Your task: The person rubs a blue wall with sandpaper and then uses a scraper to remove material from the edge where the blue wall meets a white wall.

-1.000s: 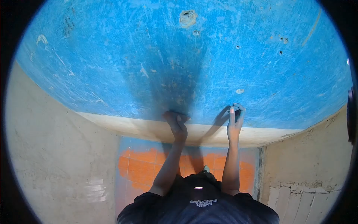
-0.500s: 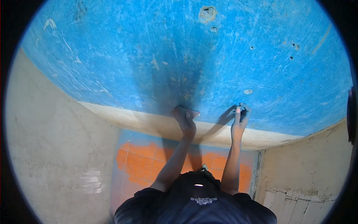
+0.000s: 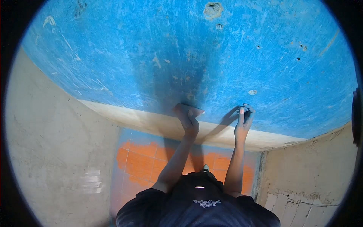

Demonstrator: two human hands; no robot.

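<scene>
My left hand [image 3: 188,120] presses a reddish-brown piece of sandpaper [image 3: 198,111] flat against the lower part of the blue wall [image 3: 234,72]. Its thumb lies along the near side, and the fingers spread behind the sheet are partly hidden. Further right, my right hand [image 3: 243,123] is raised at the wall's lower blue edge. The fingers there are bent, with a dark gap between them and the thumb, and I make out nothing held. Scratches and pale scuffs mark the blue paint around both hands.
A cream band [image 3: 151,120] runs below the blue paint. Under it lies an orange tiled floor [image 3: 141,164] with grey dusty edges. Grey plaster walls stand at left [image 3: 56,132] and right [image 3: 302,162]. Higher up is a chipped hole [image 3: 213,10].
My left hand and the sandpaper have shifted slightly up the wall, and the sheet is tilted a little differently. My right hand stays in nearly the same place.
</scene>
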